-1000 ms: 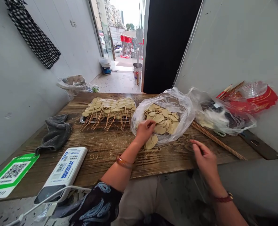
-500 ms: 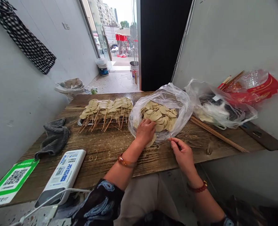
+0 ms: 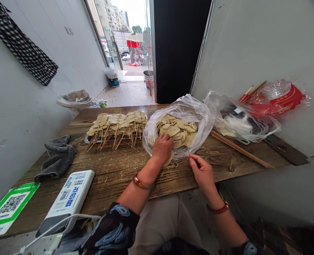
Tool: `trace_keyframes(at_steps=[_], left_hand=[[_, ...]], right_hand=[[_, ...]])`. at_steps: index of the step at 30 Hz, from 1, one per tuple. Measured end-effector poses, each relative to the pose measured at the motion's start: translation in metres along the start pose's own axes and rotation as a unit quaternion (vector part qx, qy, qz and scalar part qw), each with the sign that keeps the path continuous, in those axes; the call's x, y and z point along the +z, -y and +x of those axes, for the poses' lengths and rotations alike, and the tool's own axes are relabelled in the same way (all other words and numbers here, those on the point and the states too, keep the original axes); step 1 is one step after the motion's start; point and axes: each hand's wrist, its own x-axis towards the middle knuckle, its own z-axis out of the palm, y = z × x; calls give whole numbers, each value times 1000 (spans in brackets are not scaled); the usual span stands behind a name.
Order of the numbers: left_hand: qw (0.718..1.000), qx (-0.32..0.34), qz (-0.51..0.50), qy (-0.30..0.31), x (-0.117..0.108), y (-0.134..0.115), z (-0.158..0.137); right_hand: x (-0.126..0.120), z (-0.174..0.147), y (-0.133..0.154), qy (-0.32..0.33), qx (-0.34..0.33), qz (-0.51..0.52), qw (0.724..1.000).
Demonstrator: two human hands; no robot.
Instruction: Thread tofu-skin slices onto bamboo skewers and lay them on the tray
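My left hand [image 3: 162, 148] is at the near side of an open clear plastic bag [image 3: 204, 117], its fingers curled over thin, pale yellow-green slices [image 3: 174, 131] that look like potato. One slice [image 3: 169, 159] pokes out below that palm; the fingertips are partly hidden. Between thumb and forefinger, my right hand [image 3: 201, 169] pinches a thin wooden skewer [image 3: 188, 151] that points up at the bag's near edge. Left of the bag, skewered slices [image 3: 119, 122] lie piled on a metal tray [image 3: 87, 139], their sticks pointing towards me.
A bundle of bare skewers [image 3: 243, 149] lies to the right, beside another plastic bag [image 3: 241, 120] and a dark flat blade-like tool [image 3: 286, 150]. At the left are a grey cloth [image 3: 57, 156], a white boxy device [image 3: 68, 200] with a cable, and a green QR card [image 3: 12, 205].
The view has shifted slightly, so most things sit a little further left. Both hands keep nearly the same places at the bag, and the right still pinches the skewer.
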Motion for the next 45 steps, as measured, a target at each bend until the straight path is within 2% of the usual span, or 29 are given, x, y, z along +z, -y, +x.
trace_keyframes(at_steps=[2,5,10,12,20,23,26,28,31,37,39,41,45], left_hand=[[999,6,-33,-22,-1,0,-1],[990,-28,-136,-40,1,3,0],[940,-109,-318,-61,4,12,5],[935,-121,-325,-75,3,13,6],[964,-99,-232,-80,-3,8,4],[967,-85,-235,-49,-2,7,3],[954,-98,-282,-17,0,7,3],[932,-132,-337,-18,1,8,4],[877,-190,-441,-21,-1,10,4],[717,-254,-649,17,-10,6,4],[680,-260,-685,20,-12,4,3],[664,-268,-698,19,-13,4,3],[670,-269,-692,19,-13,4,3]], right_hand=[[0,0,0,-1,-3,2,1000],[0,-1,0,7,-14,5,1000],[-1,-2,2,39,-20,5,999],[-2,-2,2,41,-18,4,999],[-3,-2,0,47,-35,4,998],[-3,-1,-2,49,-38,3,998],[-3,-1,-3,49,-43,3,998],[-3,-1,-3,51,-43,0,998],[-3,-1,-1,62,-49,-2,997],[-3,-1,5,98,-94,-9,991],[-2,-1,4,101,-103,-17,989],[-1,0,3,100,-107,-24,989],[-1,0,2,102,-117,-28,988]])
